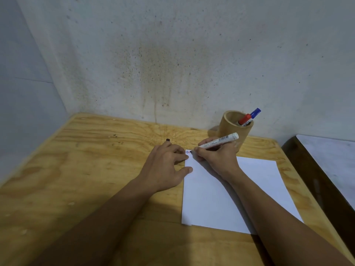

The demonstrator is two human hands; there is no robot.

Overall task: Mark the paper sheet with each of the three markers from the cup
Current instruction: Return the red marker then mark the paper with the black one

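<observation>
A white paper sheet (255, 191) lies on the wooden table (86, 179). My right hand (217, 158) grips a white-barrelled marker (221, 141), its dark tip touching the sheet's far left corner, beside small red and blue marks (189, 151). My left hand (167, 166) rests flat at the sheet's left edge, thumb on the paper, and holds a small black cap (168, 140) between its fingers. A wooden cup (232, 129) stands behind my right hand. In it are a red-capped marker (245, 119) and a blue-capped marker (255, 112).
A stained grey wall rises right behind the table, and another wall closes the left side. At the right, past the table's edge, stands a dark-framed surface with a pale top (326, 162).
</observation>
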